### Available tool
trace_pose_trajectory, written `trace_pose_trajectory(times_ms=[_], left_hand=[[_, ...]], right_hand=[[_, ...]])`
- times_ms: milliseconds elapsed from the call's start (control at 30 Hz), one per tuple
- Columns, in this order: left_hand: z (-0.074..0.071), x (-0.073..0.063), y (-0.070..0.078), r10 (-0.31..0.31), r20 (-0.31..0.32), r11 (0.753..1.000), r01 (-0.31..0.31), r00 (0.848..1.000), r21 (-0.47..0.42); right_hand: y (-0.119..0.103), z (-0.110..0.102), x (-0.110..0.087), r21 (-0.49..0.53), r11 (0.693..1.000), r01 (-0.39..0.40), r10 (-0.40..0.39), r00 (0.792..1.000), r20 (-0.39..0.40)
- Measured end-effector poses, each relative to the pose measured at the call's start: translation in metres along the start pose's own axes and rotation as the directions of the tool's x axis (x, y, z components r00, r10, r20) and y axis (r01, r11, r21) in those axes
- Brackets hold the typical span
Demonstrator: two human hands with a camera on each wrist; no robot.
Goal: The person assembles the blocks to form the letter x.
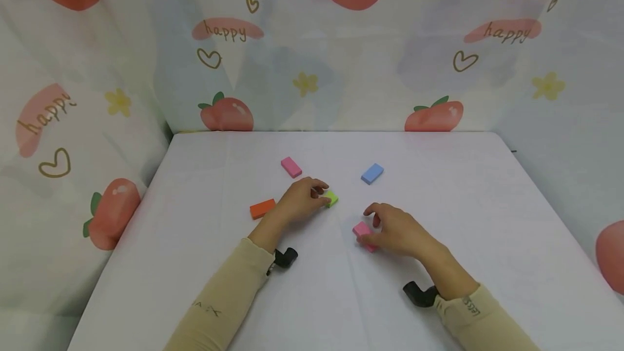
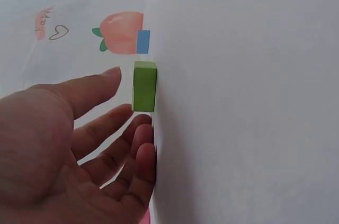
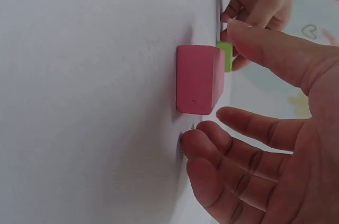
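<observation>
My left hand [image 1: 298,200] is at a small green block [image 1: 332,198] near the middle of the white table. In the left wrist view, a gap shows between the thumb and the green block [image 2: 144,89], and the fingertips curve just beneath it. Nearer to me, my right hand [image 1: 402,232] surrounds a pink block [image 1: 362,229] from the right. The right wrist view has this pink block [image 3: 195,80] standing between the spread thumb and the loosely bent fingers, which are apart from it. Both blocks rest on the table.
A second pink block [image 1: 291,167] lies beyond my left hand, and a blue block [image 1: 372,174] is farther back to the right. Left of my left wrist is an orange block [image 1: 262,208]. A printed curtain [image 1: 341,69] hangs behind the white table [image 1: 214,177].
</observation>
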State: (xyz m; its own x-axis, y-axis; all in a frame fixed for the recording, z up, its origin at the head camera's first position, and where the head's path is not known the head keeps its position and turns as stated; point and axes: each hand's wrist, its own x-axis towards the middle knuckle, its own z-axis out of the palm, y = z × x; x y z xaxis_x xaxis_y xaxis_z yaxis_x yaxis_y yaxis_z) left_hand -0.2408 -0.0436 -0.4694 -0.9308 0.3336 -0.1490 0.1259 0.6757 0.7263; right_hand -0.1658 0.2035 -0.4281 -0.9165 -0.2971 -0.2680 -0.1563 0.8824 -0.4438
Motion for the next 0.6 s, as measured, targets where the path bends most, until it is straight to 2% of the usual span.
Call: trace_pose_trajectory(times_ms=[333,600], left_hand=[[0.0057,-0.0017,-0.0045,-0.035,-0.053,0.999,0.033,0.998,-0.039],[0.0081,-0.0031,-0.0042,-0.039,-0.073,0.997,0.034,0.997,-0.074]], right_hand=[[-0.0039,0.0056,0.0029,0.02,1.0,-0.024,0.023,0.999,0.039],[-0.0043,0.0082,0.0014,0.028,0.999,-0.029,0.029,0.999,0.019]])
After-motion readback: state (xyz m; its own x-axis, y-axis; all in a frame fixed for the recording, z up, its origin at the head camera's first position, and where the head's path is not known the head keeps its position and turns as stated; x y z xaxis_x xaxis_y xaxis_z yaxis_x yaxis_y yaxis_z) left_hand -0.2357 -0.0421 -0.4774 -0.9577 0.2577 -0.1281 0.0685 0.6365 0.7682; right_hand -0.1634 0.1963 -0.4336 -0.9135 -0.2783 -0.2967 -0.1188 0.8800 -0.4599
